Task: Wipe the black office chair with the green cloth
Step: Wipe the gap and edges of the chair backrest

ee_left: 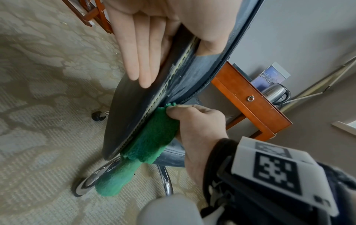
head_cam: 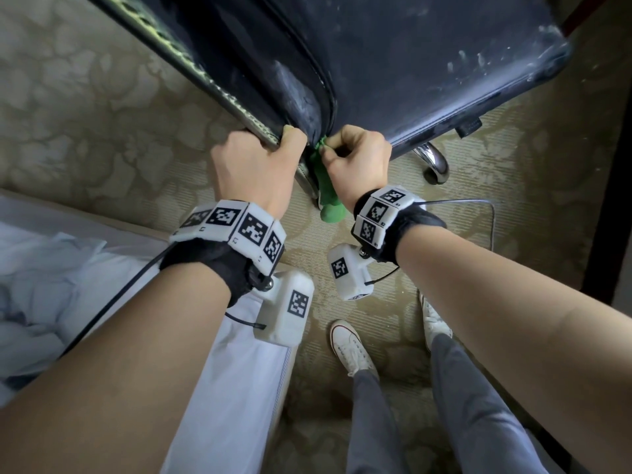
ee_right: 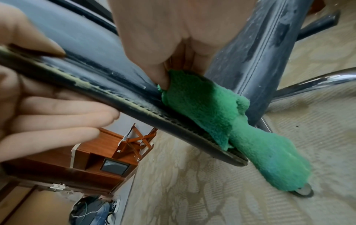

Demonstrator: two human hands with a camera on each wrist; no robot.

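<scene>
The black office chair [head_cam: 410,56] fills the top of the head view, dusty, with its backrest [head_cam: 239,63] leaning left of the seat. My left hand [head_cam: 260,155] grips the backrest's lower edge. In the left wrist view its fingers [ee_left: 138,53] lie flat on the rear face and its thumb on the front. My right hand [head_cam: 355,155] pinches the green cloth [head_cam: 328,200] and presses its top into the crease where backrest meets seat. The rest of the cloth [ee_right: 231,121] hangs down along the backrest edge [ee_right: 134,109], under my right hand [ee_right: 163,45].
Chrome chair legs with casters [head_cam: 434,162] spread over the patterned carpet. A bed with white bedding [head_cam: 51,268] lies at my left. My white shoes [head_cam: 349,347] stand below. A wooden desk [ee_left: 250,97] with a kettle [ee_left: 273,91] is behind the chair. A dark post [head_cam: 612,200] stands right.
</scene>
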